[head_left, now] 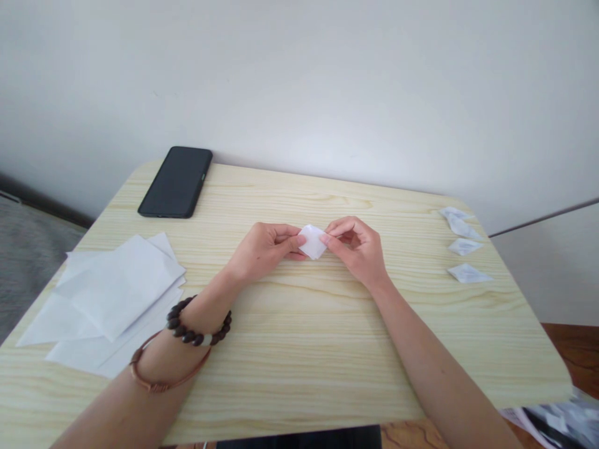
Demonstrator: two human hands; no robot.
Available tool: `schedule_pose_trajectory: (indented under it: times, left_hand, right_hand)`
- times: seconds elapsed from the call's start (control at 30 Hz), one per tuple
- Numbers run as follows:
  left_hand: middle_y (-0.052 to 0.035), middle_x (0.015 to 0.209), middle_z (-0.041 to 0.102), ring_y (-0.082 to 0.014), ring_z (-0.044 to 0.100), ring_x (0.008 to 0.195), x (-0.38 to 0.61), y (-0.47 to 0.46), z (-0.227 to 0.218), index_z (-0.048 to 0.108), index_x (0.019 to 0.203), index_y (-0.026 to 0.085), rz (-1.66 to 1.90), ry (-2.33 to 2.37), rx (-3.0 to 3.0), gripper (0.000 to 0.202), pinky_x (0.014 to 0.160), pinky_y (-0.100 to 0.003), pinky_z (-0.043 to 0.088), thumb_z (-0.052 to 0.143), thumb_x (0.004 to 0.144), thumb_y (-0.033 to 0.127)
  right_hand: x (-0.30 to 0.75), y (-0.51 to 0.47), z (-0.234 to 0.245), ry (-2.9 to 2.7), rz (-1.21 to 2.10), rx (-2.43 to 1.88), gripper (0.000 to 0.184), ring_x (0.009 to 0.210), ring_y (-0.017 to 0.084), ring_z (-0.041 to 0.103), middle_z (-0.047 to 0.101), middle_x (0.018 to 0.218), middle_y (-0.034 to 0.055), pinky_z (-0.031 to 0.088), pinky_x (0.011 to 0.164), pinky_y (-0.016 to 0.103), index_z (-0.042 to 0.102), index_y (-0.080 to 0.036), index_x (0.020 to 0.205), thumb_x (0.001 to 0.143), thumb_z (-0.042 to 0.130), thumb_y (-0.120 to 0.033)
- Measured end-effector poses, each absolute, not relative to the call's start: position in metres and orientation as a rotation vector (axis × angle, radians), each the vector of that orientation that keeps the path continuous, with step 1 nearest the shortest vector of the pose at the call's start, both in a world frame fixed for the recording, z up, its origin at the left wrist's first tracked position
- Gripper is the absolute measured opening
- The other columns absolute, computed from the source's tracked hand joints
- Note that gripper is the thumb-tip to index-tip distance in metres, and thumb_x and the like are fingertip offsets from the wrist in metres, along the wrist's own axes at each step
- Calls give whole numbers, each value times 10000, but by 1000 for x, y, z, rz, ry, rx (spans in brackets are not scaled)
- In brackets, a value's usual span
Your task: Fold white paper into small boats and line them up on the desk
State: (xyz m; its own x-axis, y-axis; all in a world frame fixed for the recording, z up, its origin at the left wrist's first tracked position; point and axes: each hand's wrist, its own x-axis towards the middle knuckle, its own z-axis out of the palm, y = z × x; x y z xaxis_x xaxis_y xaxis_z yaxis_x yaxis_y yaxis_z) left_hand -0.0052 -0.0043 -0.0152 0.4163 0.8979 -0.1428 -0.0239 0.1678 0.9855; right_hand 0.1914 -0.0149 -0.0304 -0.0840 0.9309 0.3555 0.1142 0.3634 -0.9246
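A small folded piece of white paper sits between both hands near the middle of the light wooden table. My left hand pinches its left side with thumb and fingers closed. My right hand pinches its right corner, fingers curled. My left wrist wears a dark bead bracelet and a thin reddish bangle.
A stack of white paper sheets lies at the table's left. A black phone rests face down at the far left corner. Several small folded paper pieces lie along the right edge. A white wall stands behind the table.
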Motion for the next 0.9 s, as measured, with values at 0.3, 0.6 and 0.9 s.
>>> schedule_pose_trajectory:
  times: [0.3,0.6,0.9]
  left_hand:
    - [-51,911,754,-174,710,821,-3,-5,-16,700,940,122,841,923,1296,324,788,-264,580,692,786,407]
    - [-50,838,738,-187,691,766,6,-10,-16,664,918,140,844,1069,1418,358,696,-275,542,769,687,392]
    - [-54,875,737,-175,681,763,3,-10,-14,668,912,133,838,1021,1404,319,702,-264,533,748,706,364]
  right_hand:
    - [192,-13,-32,-1396,1037,-1073,155,723,126,640,664,775,-17,524,677,268,628,-214,781,744,752,-299]
    - [189,-14,-28,-1442,974,-1113,153,671,131,647,686,714,-10,545,654,274,654,-205,712,713,773,-302]
    - [191,-14,-32,-1437,998,-1103,204,705,127,639,668,759,-15,534,665,268,617,-213,802,718,761,-329]
